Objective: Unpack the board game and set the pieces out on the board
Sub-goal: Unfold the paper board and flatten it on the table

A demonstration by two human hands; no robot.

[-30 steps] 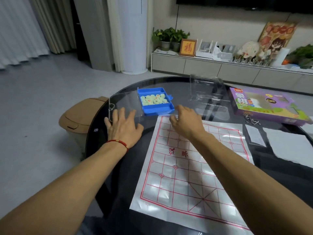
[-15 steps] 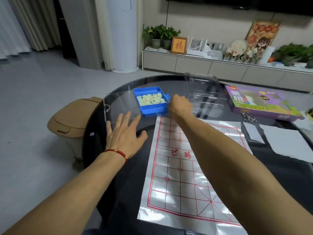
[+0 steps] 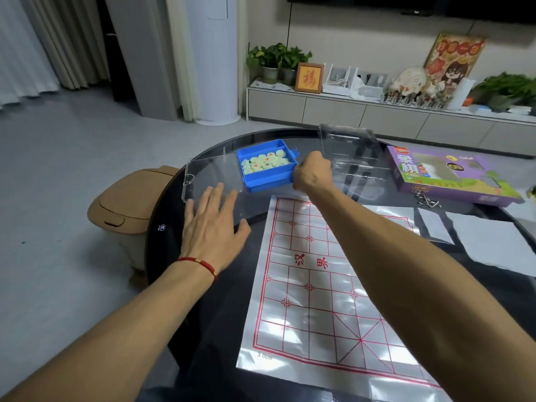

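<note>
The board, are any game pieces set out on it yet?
No, the board shows only its red grid, and the pieces lie in the blue tray.

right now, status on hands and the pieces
Left hand flat on clear lid. Right hand gripping blue tray edge. Pieces all in tray, board bare.

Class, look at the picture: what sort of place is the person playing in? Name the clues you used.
Most likely a home living room. A long low cabinet against the wall carries potted plants and a framed picture, with pale curtains to the left. The game lies on a dark glass table.
</note>
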